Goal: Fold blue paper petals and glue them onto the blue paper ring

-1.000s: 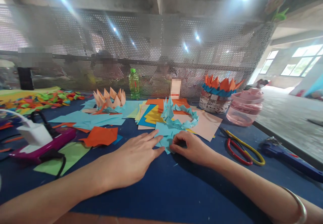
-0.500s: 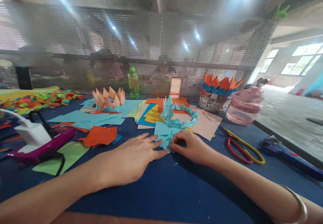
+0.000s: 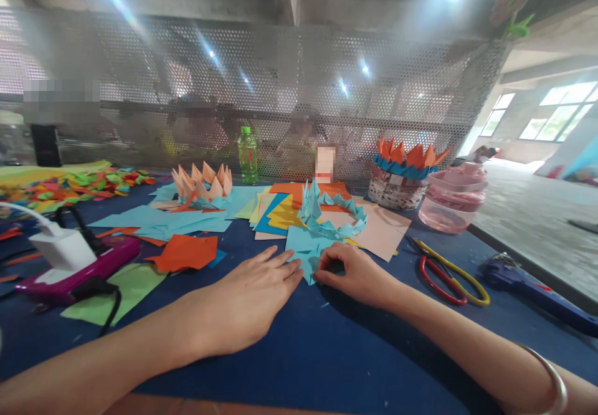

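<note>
A small folded piece of light blue paper (image 3: 310, 265) lies on the dark blue tabletop in front of me. My left hand (image 3: 247, 296) is laid out flat beside it, fingers stretched, their tips at the paper's left edge. On the right side, my right hand (image 3: 352, 271) pinches the paper's edge between thumb and curled fingers, which partly hide it. Just beyond stands a light blue ring of folded paper points (image 3: 311, 208), with flat light blue sheets (image 3: 306, 238) between it and my hands.
Red-and-yellow-handled scissors (image 3: 451, 278) and a blue tool (image 3: 537, 293) lie right. Behind them are a pink jug (image 3: 453, 200) and a paper-topped basket (image 3: 397, 190). Left are a purple power strip (image 3: 116, 256), orange paper (image 3: 187, 253) and a peach paper ring (image 3: 203, 184). A green bottle (image 3: 247, 156) stands behind.
My left thumb has drawn back left from the paper's near tip, closer to the other fingers. My right hand keeps its pinch in nearly the same place.
</note>
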The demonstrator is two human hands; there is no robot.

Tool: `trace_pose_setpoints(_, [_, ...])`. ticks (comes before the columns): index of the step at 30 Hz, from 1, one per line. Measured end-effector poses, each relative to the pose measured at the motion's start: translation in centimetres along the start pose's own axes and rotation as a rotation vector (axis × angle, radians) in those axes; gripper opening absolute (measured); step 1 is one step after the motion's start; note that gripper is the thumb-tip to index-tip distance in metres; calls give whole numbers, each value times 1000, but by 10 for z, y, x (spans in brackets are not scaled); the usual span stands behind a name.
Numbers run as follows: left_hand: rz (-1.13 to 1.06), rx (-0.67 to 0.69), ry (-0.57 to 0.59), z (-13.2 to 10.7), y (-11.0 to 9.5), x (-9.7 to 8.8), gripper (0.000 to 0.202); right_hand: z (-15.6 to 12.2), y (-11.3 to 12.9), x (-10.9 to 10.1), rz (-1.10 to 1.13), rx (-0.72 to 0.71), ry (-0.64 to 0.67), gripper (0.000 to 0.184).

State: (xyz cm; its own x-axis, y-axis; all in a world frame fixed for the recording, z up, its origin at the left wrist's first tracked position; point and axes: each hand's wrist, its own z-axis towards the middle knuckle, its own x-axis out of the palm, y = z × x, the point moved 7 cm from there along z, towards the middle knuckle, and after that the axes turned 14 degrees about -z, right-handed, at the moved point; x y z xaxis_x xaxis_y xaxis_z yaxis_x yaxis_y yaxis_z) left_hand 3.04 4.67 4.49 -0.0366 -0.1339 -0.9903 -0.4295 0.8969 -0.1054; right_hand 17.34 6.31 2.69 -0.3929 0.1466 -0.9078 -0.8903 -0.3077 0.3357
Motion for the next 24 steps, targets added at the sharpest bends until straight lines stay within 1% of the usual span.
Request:
trace_pose_setpoints(3, [-2,-11,13,0,-1,0,62,0,0,0,4,5,5,12])
trace_pose_setpoints(8, [-56,35,-43,-2,4,-3,67,0,2,-1,22,1,-2,11])
trace_pose_setpoints(11, [-101,56,-62,0,7,-5,69,1,1,-2,68,18,-3,10])
trace_pose_setpoints(13, [-134,49,-74,2,9,-6,66,2,-3,-5,110,59,-38,9])
trace_pose_setpoints(15, [-165,37,-96,5,9,-8,58,3,-11,-11,112,112,-110,10])
trace_pose_setpoints(17, [-181,20,-144,9,9,-11,50,3,-19,-15,59,146,-159,11])
trace_pose_setpoints(18, [-182,2,-178,10,10,-12,46,4,-22,-15,22,154,-162,12])
trace_pose_setpoints(21, [-186,-96,-316,14,19,-19,39,5,-28,-12,-72,160,-125,19])
trace_pose_setpoints(24, [-225,-168,-442,15,28,-23,34,4,-28,-10,-119,156,-110,26])
